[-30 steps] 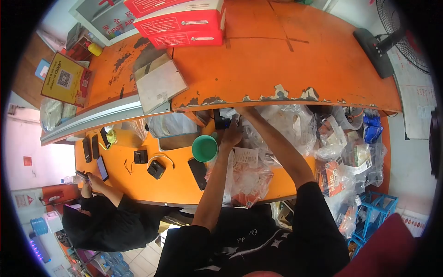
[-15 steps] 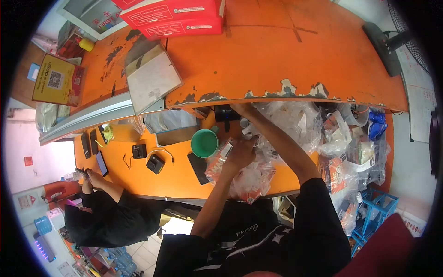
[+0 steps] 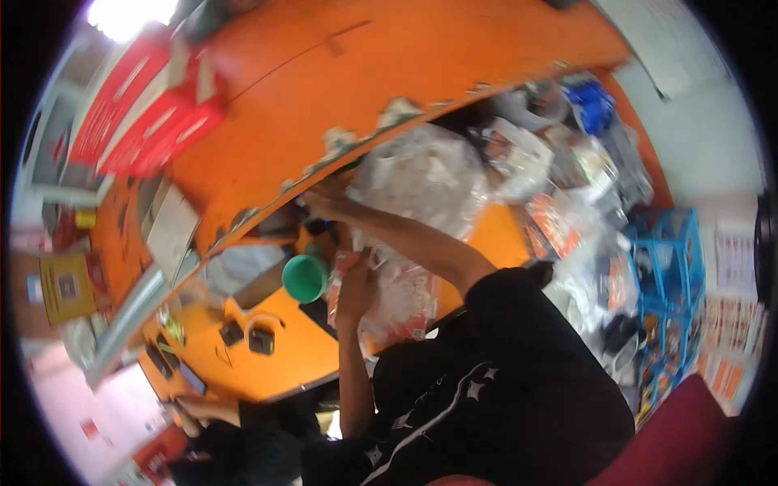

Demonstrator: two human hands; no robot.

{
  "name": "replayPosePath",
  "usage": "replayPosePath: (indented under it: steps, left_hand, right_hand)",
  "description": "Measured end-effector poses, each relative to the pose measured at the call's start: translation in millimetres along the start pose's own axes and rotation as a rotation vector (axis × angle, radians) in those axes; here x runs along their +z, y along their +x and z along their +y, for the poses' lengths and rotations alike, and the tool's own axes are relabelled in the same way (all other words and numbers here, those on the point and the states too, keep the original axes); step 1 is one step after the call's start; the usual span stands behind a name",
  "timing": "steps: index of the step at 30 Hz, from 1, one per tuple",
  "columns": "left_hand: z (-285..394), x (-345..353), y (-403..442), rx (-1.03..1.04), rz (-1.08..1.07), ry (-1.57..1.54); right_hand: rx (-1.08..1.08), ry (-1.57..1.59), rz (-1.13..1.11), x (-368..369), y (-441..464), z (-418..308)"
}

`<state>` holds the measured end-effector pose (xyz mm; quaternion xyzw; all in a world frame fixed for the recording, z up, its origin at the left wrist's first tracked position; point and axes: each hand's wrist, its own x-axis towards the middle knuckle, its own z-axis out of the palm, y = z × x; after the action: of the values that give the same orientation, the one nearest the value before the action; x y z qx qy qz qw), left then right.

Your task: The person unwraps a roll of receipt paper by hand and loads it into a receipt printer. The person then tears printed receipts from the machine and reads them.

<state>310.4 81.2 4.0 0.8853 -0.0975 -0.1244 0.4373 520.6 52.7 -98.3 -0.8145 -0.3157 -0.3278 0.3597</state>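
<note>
My left hand (image 3: 356, 292) is closed at the top of a clear plastic bag (image 3: 397, 312), which is around a red-and-white printed box (image 3: 417, 287). My right hand (image 3: 324, 204) reaches under the edge of the orange upper shelf (image 3: 389, 65). Its fingers are blurred and partly hidden in shadow, close to a dark object whose kind I cannot make out. A green cup (image 3: 305, 278) stands just left of my left hand. Beyond my right forearm lies a big heap of clear plastic bags (image 3: 421, 174).
On the orange counter (image 3: 284, 364) at the left lie small black devices (image 3: 261, 340). Another person's hand (image 3: 198, 407) is at the lower left. Bagged boxes (image 3: 551, 223) and a blue rack (image 3: 668, 267) stand at the right. Red boxes (image 3: 162, 121) sit on the upper shelf.
The view has turned and shifted, so the counter now slants. My left hand stays on the bag, and my right hand stays under the shelf edge.
</note>
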Motion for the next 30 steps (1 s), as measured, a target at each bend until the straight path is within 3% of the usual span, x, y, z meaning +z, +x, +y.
replayPosePath:
  steps: [1, 3, 5, 7, 9, 11, 13, 14, 15, 18, 21, 30]
  left_hand:
    - [5, -1, 0, -0.002, -0.006, 0.006]
    - [7, -3, -2, 0.284, 0.13, 0.012]
    - [40, -18, -24, -0.156, -0.025, -0.146]
    - [90, -16, -42, -0.189, 0.2, -0.502]
    - [111, -20, -56, -0.162, 0.149, -0.482]
    - [117, -12, -63, -0.217, 0.075, -0.684]
    - [129, 4, -64, -0.303, -0.013, -0.726]
    - [136, 17, -59, -0.34, -0.071, -0.676]
    - [144, 29, -59, -0.386, -0.13, -0.626]
    - [158, 64, -50, -0.533, -0.312, -0.447]
    - [175, 99, -33, -0.721, -0.367, -0.574]
    - [189, 156, -4, -0.927, -0.427, -0.513]
  right_hand:
    - [0.063, -0.098, -0.154, -12, 8, -6]
    - [0.077, 0.083, -0.961, 1, 17, -5]
    - [0.438, 0.375, -0.782, -120, 49, -68]
    - [0.456, 0.662, -0.202, -253, 36, -111]
    - [0.636, 0.692, -0.098, -334, 6, -109]
    - [0.757, 0.502, 0.188, -385, -56, -86]
    - [0.776, -0.274, 0.224, -445, -90, -52]
    - [0.993, -0.416, 0.225, -468, -114, -37]
    - [0.978, -0.571, 0.212, -492, -120, -18]
    - [1.121, -0.626, -0.009, -521, -155, 24]
    - [1.111, -0.397, -0.172, -528, -199, 48]
    - [1.129, -0.314, -0.112, -526, -206, 63]
